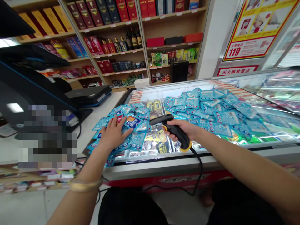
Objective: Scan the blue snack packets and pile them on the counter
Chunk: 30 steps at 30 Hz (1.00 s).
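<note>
My left hand (pixel 113 133) lies flat with fingers spread on a small pile of blue snack packets (pixel 131 120) at the left end of a glass-topped freezer (pixel 187 161). My right hand (pixel 185 129) is wrapped round the handle of a black and yellow barcode scanner (pixel 169 124), whose head points left toward the packets. The scanner's black cable (pixel 199 175) hangs down over the freezer's front edge. A much larger heap of the same blue packets (pixel 211 109) covers the freezer lid to the right of the scanner.
A black till screen (pixel 30 90) and a black printer (pixel 89 95) stand on the white counter at left. Wooden shelves (pixel 131 47) with boxes and bottles fill the back wall. A red and yellow poster (pixel 257 28) hangs at the right. A second glass freezer (pixel 276 90) lies beyond.
</note>
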{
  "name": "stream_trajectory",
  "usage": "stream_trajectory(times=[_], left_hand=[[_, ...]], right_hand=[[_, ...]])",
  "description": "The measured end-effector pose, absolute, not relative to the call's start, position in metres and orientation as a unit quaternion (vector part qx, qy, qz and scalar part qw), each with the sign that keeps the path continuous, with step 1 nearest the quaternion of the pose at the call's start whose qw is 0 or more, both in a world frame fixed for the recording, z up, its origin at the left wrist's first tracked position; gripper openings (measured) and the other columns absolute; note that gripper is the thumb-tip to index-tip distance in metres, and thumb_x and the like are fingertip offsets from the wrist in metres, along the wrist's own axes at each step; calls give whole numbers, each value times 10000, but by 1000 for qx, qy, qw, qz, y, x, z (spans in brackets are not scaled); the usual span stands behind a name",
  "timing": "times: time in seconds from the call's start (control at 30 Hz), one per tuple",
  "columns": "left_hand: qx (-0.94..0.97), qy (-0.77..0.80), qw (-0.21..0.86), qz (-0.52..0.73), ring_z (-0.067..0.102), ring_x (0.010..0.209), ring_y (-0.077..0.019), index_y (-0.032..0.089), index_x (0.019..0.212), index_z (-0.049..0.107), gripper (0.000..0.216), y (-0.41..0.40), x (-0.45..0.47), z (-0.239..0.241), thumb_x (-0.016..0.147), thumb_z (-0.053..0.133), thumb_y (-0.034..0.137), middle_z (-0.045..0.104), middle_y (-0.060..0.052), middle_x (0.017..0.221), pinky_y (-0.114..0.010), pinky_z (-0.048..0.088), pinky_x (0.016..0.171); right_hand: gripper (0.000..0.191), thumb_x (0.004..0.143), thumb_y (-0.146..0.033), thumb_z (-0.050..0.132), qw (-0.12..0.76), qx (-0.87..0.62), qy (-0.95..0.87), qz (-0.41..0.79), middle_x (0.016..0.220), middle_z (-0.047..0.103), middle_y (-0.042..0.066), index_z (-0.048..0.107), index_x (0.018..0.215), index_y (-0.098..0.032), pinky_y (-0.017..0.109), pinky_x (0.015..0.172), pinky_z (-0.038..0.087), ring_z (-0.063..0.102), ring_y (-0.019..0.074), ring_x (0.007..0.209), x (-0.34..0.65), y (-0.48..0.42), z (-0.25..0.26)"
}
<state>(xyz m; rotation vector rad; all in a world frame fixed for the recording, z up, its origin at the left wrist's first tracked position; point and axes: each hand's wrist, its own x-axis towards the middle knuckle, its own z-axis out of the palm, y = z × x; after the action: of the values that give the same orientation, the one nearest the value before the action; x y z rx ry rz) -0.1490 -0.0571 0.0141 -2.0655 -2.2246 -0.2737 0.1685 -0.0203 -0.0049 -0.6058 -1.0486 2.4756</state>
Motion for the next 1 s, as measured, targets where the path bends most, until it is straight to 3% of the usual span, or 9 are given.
stream_trajectory(times=[0.1,0.3,0.47,0.67,1.0], left_hand=[[-677,-729,52,-84,297,1490,-406,268,1533,396,714,-57,-149,10,908,390,614,302,-178,1630,-688,276,1126],[-672,-716,103,-158,312,1468,-438,238,1484,468,690,-57,-144,20,906,410,611,377,-186,1588,-702,241,1137],[-718,-631,135,-262,410,1415,-363,221,1389,547,558,-49,-101,34,923,458,516,488,-174,1491,-580,312,1159],[-810,-475,47,-340,558,1268,-286,209,1265,609,437,-27,2,26,902,568,449,611,-144,1330,-474,434,1099],[-902,-372,-42,-214,604,1161,-297,171,1196,662,431,-15,146,1,847,700,422,634,-148,1224,-465,492,1017]], right_hand=[[235,828,-325,684,197,-223,-368,881,691,569,27,601,879,-112,178,453,428,515,89,532,170,-21,-9],[221,840,-326,659,228,-226,-362,875,704,578,36,581,891,-125,187,468,431,506,92,526,179,-20,-4],[215,839,-319,631,276,-219,-364,862,717,563,35,570,914,-128,185,459,417,487,93,528,211,-25,6],[202,828,-306,624,375,-251,-358,818,730,535,33,565,926,-140,191,446,390,447,98,535,296,-47,12],[222,789,-297,650,482,-292,-304,768,704,507,18,557,928,-153,198,437,379,412,102,526,385,-70,-5]])
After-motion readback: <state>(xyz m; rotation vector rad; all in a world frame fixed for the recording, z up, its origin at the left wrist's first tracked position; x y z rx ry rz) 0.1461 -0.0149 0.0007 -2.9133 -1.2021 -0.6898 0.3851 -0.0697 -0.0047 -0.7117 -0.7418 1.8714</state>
